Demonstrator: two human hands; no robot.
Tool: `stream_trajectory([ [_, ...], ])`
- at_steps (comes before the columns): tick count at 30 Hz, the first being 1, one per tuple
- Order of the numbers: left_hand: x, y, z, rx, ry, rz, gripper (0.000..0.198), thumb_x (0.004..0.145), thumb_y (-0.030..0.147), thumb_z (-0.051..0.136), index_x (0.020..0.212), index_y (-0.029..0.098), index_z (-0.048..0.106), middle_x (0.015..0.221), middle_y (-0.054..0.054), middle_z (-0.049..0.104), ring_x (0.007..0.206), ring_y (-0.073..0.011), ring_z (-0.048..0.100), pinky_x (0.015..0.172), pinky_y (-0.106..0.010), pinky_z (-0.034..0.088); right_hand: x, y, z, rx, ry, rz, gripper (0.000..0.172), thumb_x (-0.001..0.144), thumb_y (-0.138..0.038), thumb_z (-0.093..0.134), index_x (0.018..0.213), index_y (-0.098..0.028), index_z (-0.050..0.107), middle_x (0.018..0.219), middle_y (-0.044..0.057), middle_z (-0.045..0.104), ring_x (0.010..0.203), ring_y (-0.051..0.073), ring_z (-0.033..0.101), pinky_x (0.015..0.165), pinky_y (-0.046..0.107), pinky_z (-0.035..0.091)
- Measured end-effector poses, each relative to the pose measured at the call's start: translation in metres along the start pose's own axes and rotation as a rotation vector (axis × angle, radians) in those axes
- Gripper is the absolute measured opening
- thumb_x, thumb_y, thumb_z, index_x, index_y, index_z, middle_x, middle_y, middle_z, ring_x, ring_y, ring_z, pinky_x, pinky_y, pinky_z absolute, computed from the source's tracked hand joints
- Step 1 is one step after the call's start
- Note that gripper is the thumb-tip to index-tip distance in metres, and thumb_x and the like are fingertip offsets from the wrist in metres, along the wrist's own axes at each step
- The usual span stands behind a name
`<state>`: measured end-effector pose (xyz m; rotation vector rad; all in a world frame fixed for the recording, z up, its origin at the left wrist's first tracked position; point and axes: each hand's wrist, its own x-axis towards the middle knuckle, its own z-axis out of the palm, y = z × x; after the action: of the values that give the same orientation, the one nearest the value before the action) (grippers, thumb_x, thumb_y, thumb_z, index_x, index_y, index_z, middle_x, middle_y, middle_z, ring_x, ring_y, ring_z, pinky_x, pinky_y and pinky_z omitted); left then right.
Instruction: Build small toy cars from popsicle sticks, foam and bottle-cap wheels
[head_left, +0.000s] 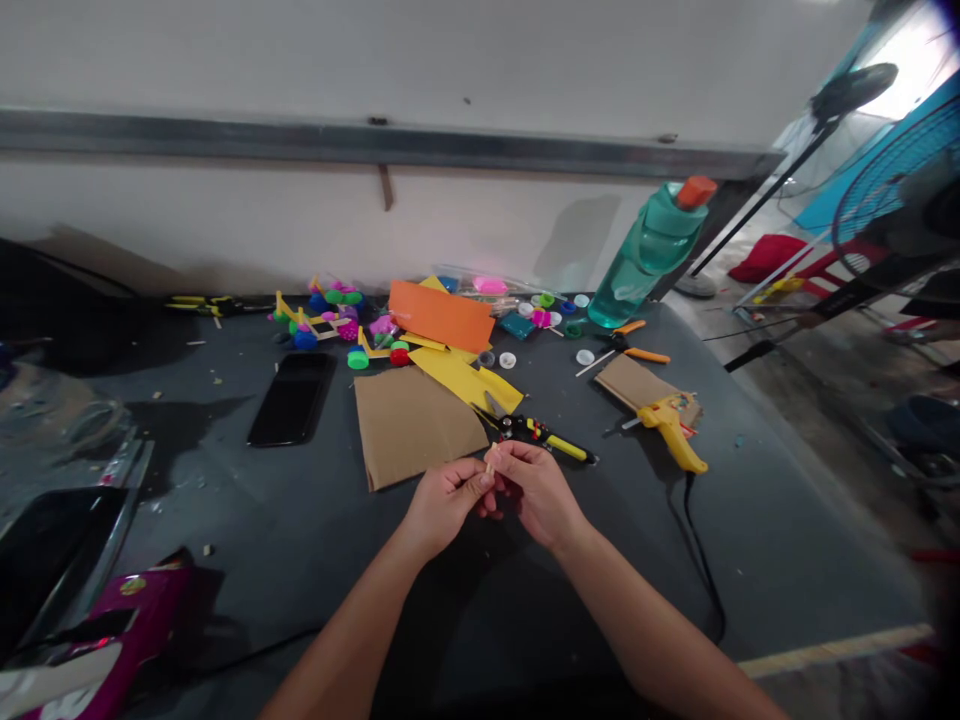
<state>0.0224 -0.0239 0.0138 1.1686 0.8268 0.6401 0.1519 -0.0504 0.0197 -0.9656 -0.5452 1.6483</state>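
My left hand (454, 502) and my right hand (536, 492) meet over the table, fingertips pinched together. Between them is a small pale stick (491, 460), perhaps wooden; most of it is covered by the fingers. Just beyond the right hand lie cutting pliers (551, 437) with black and yellow handles. Behind the hands rests a piece of brown cardboard (416, 420), with yellow sheet pieces (457, 375) overlapping its back edge. An orange sheet (441, 316) lies farther back.
A yellow glue gun (673, 430) rests on folded cardboard (634, 378) to the right, its cord trailing forward. A teal bottle (637, 262) stands at the back right. A black phone (291, 398) lies left. Several bottle caps (508, 360) and colourful small pieces (334, 320) line the back.
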Motion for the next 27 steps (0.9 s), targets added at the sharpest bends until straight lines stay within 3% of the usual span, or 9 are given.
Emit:
stream_trajectory([
  [5, 0.0003, -0.0014, -0.0026, 0.023, 0.003, 0.018, 0.031, 0.077, 0.043, 0.058, 0.067, 0.013, 0.059, 0.056, 0.001, 0.057, 0.052, -0.0096, 0.054, 0.053, -0.021, 0.041, -0.0015, 0.0020, 0.0028, -0.169, 0.108, -0.143, 0.018, 0.070, -0.030, 0.067, 0.064, -0.017, 0.056, 0.049, -0.006, 0.051, 0.039, 0.011, 0.052, 0.035, 0.022, 0.038],
  [9, -0.0007, -0.0001, -0.0037, -0.012, -0.012, 0.014, 0.029, 0.077, 0.041, 0.060, 0.069, 0.013, 0.061, 0.058, 0.001, 0.058, 0.055, -0.0092, 0.055, 0.056, -0.021, 0.042, -0.0046, 0.0035, 0.0016, -0.471, 0.256, -0.376, 0.011, 0.071, -0.025, 0.067, 0.066, -0.018, 0.062, 0.061, -0.003, 0.057, 0.055, 0.011, 0.054, 0.053, 0.024, 0.044],
  [13, -0.0010, -0.0022, -0.0025, -0.165, -0.003, -0.065, 0.031, 0.076, 0.045, 0.060, 0.074, 0.013, 0.062, 0.059, 0.002, 0.056, 0.053, -0.0107, 0.056, 0.054, -0.024, 0.047, -0.0071, 0.0049, -0.0015, -0.626, 0.281, -0.508, 0.008, 0.073, -0.023, 0.066, 0.068, -0.019, 0.063, 0.069, -0.001, 0.058, 0.065, 0.012, 0.054, 0.061, 0.025, 0.043],
  [20, 0.0005, 0.0012, -0.0017, -0.365, 0.034, -0.197, 0.026, 0.070, 0.036, 0.069, 0.065, 0.012, 0.060, 0.051, 0.004, 0.050, 0.043, -0.0047, 0.042, 0.056, -0.030, 0.054, -0.0059, 0.0058, -0.0018, -0.552, 0.219, -0.452, 0.004, 0.074, -0.023, 0.064, 0.074, -0.020, 0.067, 0.074, 0.000, 0.061, 0.069, 0.013, 0.057, 0.064, 0.026, 0.045],
  [27, 0.0001, 0.0051, 0.0022, -0.067, 0.163, -0.023, 0.029, 0.075, 0.040, 0.062, 0.065, 0.013, 0.062, 0.054, 0.003, 0.052, 0.051, -0.0082, 0.050, 0.053, -0.022, 0.050, 0.0011, 0.0085, -0.0042, -0.297, 0.173, -0.271, 0.012, 0.071, -0.025, 0.067, 0.083, -0.020, 0.069, 0.070, -0.002, 0.063, 0.058, 0.010, 0.052, 0.053, 0.022, 0.041],
])
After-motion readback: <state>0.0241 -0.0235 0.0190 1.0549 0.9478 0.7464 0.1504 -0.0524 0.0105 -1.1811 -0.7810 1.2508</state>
